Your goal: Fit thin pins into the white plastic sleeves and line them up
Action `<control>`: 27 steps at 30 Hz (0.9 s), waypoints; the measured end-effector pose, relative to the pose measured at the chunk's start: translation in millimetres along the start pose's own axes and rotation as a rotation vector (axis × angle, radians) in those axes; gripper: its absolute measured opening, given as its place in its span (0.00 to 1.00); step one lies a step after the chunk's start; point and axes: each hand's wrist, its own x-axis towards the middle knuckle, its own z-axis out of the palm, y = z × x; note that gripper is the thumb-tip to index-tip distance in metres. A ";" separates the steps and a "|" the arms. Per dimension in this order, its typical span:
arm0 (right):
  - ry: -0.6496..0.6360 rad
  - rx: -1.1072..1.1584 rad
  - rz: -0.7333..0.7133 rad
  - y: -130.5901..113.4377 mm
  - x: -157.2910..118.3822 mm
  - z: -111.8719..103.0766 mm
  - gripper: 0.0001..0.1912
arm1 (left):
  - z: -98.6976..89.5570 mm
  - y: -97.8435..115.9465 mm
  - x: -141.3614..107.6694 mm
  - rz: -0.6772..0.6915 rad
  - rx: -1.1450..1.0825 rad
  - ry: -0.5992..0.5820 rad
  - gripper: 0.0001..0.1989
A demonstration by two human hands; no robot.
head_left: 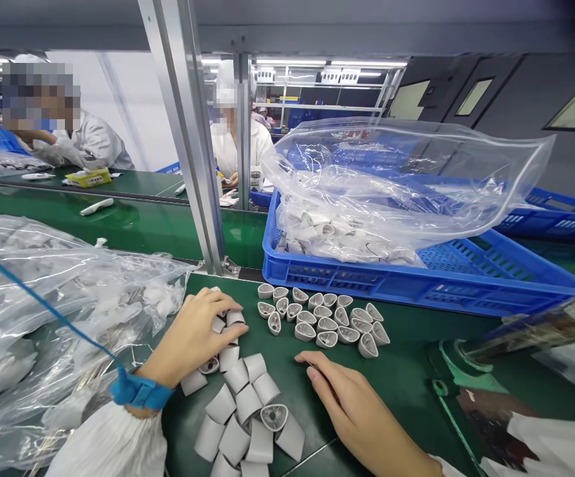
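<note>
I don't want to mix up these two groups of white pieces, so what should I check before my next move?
1. Far group apart from near pile: ok, green surface shows between.
2. Far group's open ends in view: ok.
3. Near pile all open end up: not ok, most lie on their sides.
4. Left grip closed on a piece: cannot tell.
5. Right hand free of white pieces: ok, none shows.
</note>
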 end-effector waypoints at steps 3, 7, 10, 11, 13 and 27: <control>-0.032 -0.002 0.033 0.6 -0.9 -0.6 0.17 | 7.1 -1.5 1.2 0.033 -0.023 -0.035 0.09; -0.025 0.019 -0.011 -1.3 0.7 -2.7 0.17 | 6.7 7.6 1.4 -0.002 -0.136 0.037 0.11; 0.014 0.035 -0.038 -3.8 2.9 -2.6 0.16 | -0.1 18.8 -2.0 0.044 -0.298 0.177 0.10; 0.022 0.036 -0.034 -4.6 3.4 -2.4 0.16 | -1.2 23.2 -3.7 0.085 -0.340 0.204 0.10; 0.032 0.027 -0.027 -5.8 3.8 -2.2 0.18 | 0.6 32.8 -7.8 0.177 -0.400 0.187 0.10; 0.181 -0.114 -0.271 -8.6 -1.7 -7.1 0.21 | 29.6 58.3 -21.9 0.349 -0.477 -0.170 0.18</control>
